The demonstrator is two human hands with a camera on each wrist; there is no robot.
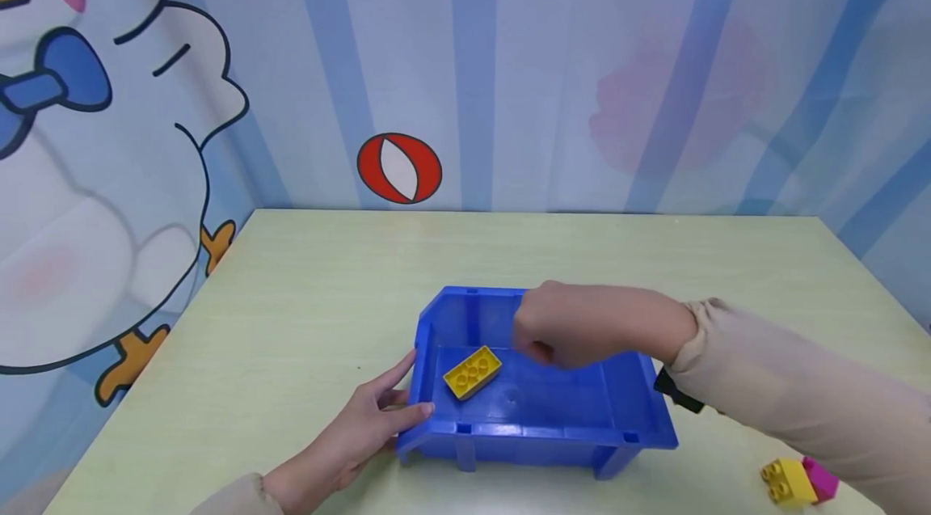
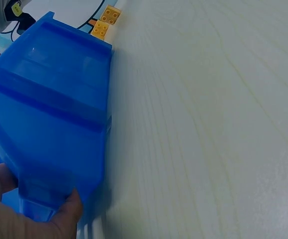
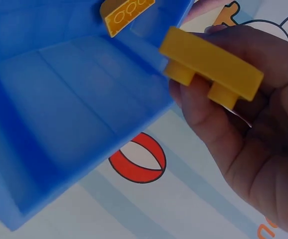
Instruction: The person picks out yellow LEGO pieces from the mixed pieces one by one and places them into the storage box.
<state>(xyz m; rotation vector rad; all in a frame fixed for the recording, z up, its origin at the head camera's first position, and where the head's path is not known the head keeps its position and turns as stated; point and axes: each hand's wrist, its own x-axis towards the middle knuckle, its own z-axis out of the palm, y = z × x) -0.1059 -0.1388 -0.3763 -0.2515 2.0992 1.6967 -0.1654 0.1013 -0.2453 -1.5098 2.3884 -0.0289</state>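
A blue plastic bin (image 1: 524, 450) stands on the table. My left hand (image 1: 367, 422) grips its left end, thumb over the rim and the other fingers against the outside; the left wrist view shows the same grip from close by. Inside the bin, toward that end, a yellow building block (image 1: 473, 373) lies with its hollow underside up. My right hand (image 1: 575, 325) is over the back part of the bin, knuckles up. Between its thumb and fingers it pinches another yellow building block (image 3: 211, 62), studs showing in the right wrist view; the head view hides this block behind the hand.
Right of the bin, near the front, a yellow block (image 1: 789, 483) and a pink block (image 1: 822, 480) lie on the table, partly beside the right sleeve (image 1: 793, 394). A patterned cloth backdrop (image 1: 524, 78) rises behind the table's far edge.
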